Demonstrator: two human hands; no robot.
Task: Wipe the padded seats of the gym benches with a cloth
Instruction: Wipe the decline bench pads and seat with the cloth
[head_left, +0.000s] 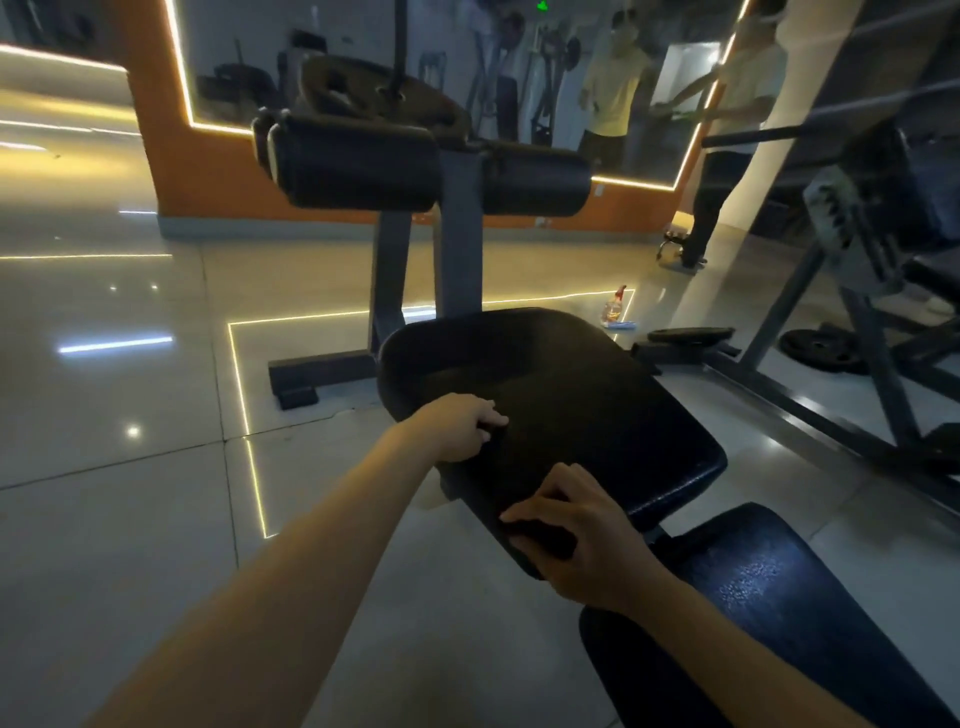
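The black padded seat (613, 395) of a gym bench fills the middle of the view. A dark cloth (498, 467) lies over the seat's near left part and is hard to tell from the padding. My left hand (465, 423) pinches the cloth's far edge at the seat's left side. My right hand (576, 530) grips a bunched part of the cloth at the seat's near corner. A second black pad (769, 597), the bench's back section, runs toward the lower right.
Two black roller pads (358, 161) on a grey post stand beyond the seat. A spray bottle (614, 306) and a blue rag sit on the tiled floor behind. Weight plates (823, 348) and a machine frame are at right. A person (727, 135) stands at the back right by a mirror.
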